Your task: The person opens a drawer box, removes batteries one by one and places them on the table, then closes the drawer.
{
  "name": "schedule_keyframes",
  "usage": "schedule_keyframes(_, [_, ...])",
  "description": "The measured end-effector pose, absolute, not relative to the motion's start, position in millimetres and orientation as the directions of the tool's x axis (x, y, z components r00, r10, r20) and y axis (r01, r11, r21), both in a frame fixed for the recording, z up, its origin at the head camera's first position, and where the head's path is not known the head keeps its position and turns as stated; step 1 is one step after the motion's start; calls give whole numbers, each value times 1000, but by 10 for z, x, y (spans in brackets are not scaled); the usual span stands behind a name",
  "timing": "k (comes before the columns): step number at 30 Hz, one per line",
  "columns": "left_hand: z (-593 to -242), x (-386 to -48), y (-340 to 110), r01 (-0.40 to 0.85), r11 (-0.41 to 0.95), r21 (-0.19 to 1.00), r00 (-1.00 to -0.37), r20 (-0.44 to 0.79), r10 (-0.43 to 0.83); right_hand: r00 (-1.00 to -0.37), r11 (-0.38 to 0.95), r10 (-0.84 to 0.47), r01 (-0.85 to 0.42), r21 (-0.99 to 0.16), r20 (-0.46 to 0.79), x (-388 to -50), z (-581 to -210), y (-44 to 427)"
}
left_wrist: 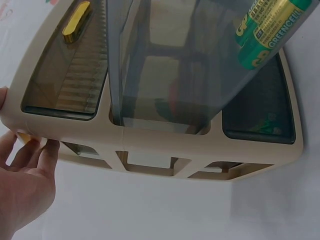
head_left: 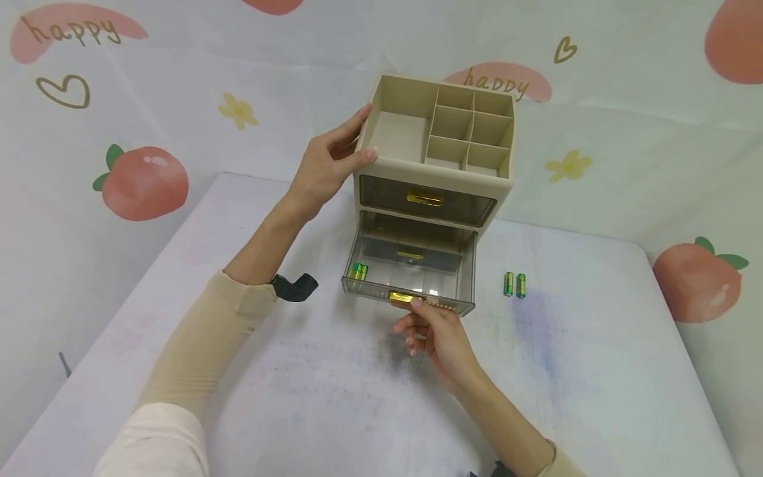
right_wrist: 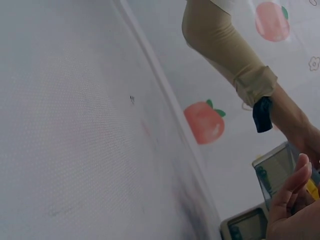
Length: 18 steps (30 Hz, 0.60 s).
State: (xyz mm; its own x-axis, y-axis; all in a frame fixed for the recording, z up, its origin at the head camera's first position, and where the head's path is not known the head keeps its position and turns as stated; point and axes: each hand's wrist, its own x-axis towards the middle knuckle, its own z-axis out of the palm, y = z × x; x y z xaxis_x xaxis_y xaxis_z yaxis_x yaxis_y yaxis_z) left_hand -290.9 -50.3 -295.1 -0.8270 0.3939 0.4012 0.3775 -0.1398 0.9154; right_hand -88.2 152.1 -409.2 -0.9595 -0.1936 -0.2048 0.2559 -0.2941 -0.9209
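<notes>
A beige desk organizer (head_left: 441,170) with tinted drawers stands towards the back of the table. My left hand (head_left: 324,162) grips its upper left side, thumb on the front rim; in the left wrist view the fingertips (left_wrist: 48,156) bend against the casing. The middle drawer (head_left: 468,273) is pulled out, while the upper drawer (head_left: 387,193) is closed. At the pulled-out drawer's gold handle (head_left: 402,297), my right hand (head_left: 444,338) pinches with the thumb above and fingers beneath. Two green batteries (head_left: 359,271) lie in that drawer's left front corner, their lettering legible in the left wrist view.
Two more green batteries, a left one (head_left: 508,284) and a right one (head_left: 521,285), lie side by side on the table (head_left: 596,344) right of the organizer. A printed cloth (head_left: 298,86) hangs behind. The organizer's top is divided into several compartments.
</notes>
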Motion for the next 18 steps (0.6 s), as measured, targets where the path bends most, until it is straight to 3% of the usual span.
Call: schedule_keyframes(18, [-2845, -2775, -488, 391, -153, 907, -815, 419, 400, -943, -205, -277, 246, -947, -185, -851, -4049, 1582])
